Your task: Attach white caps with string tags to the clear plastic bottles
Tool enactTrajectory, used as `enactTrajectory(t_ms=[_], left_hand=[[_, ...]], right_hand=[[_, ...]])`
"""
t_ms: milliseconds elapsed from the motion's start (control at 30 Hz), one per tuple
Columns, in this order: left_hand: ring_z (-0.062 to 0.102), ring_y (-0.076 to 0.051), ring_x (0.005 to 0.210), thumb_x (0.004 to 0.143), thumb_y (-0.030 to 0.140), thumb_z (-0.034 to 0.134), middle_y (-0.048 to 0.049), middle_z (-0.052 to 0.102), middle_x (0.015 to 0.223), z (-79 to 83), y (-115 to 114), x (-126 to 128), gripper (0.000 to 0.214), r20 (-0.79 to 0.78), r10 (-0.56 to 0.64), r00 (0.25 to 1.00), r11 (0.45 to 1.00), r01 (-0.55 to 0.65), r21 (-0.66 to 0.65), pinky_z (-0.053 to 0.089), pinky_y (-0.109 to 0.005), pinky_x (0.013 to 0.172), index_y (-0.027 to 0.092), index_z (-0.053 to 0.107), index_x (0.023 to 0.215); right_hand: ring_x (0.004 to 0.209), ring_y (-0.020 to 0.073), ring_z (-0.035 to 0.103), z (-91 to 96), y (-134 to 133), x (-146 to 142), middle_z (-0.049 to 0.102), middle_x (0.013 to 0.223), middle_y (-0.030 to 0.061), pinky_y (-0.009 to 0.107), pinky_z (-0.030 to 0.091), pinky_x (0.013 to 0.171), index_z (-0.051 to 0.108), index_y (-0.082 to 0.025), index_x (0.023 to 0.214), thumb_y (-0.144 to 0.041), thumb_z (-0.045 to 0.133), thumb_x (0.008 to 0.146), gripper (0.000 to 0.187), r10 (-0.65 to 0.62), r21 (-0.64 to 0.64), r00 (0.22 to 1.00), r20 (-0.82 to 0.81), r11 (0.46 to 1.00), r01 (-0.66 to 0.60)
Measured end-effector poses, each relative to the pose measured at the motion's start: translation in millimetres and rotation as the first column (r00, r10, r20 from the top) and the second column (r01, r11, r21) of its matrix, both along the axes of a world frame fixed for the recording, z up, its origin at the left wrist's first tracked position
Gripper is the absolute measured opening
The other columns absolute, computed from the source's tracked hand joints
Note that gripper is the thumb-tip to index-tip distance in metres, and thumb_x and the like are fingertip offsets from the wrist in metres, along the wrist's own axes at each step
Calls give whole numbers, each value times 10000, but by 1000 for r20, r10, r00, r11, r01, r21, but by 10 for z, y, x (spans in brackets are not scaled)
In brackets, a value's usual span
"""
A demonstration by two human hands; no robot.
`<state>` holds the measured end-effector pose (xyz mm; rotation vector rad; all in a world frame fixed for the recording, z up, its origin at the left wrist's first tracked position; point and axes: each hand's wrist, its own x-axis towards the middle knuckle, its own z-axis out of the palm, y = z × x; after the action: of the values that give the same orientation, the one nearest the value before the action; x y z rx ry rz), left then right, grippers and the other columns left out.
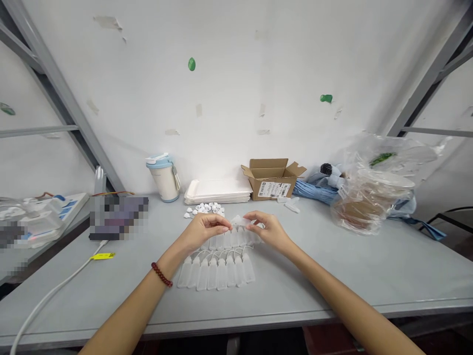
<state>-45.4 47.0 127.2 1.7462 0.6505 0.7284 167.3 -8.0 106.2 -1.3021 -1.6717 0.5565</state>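
Hands: two, both bare; the left hand and the right hand meet over the middle of the bench.
Left grip: fingertips pinched together on one end of the held bottle.
Right grip: thumb and fingers closed on the other end of the same bottle.
Held bottle: one, small, translucent soft plastic, lying crosswise between the two grips, raised just above the bottles on the bench.
Front row of bottles: about seven, side by side and touching, flat on the bench just nearer the person than the hands; cloudy plastic, narrow necks pointing away, each with a thin looped tether.
Back row of bottles: directly under the hands and partly hidden, so the count cannot be told.
Caps: a loose heap of small white pieces, too small to count, just beyond the left hand.
Loose bottles: two, clear, beside the box.
Cardboard box: one, brown, flaps open, white label on the front, against the wall.
White trays: a flat stack, left of the box.
Cup: one, cream body, pale blue lid.
Plastic bags: crinkled, clear, piled at the right.
Bracelet: one, dark red beads, on the left wrist.
Cable: one, white, with a yellow tag.
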Motion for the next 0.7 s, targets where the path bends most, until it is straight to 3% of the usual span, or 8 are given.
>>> enactTrajectory(t_ms=[267, 700], left_hand=[[601, -167, 795, 717, 284, 681, -45, 697, 823, 24, 15, -24, 131, 16, 55, 998, 998, -56, 9, 463, -267, 742, 172, 699, 783], [604, -180, 784, 717, 299, 678, -62, 693, 817, 40, 6, -30, 151, 39, 27, 999, 999, -28, 31, 468, -291, 735, 165, 704, 780]], right_hand=[[763, 164, 598, -16, 22, 55, 682, 942, 45, 315, 464, 733, 655, -185, 908, -191, 588, 723, 197, -66, -38, 998, -11, 997, 66], [770, 175, 599, -3, 4, 39, 683, 923, 44, 333, 471, 739, 660, -195, 888, -243, 605, 716, 187, -42, -29, 998, -46, 999, 41]])
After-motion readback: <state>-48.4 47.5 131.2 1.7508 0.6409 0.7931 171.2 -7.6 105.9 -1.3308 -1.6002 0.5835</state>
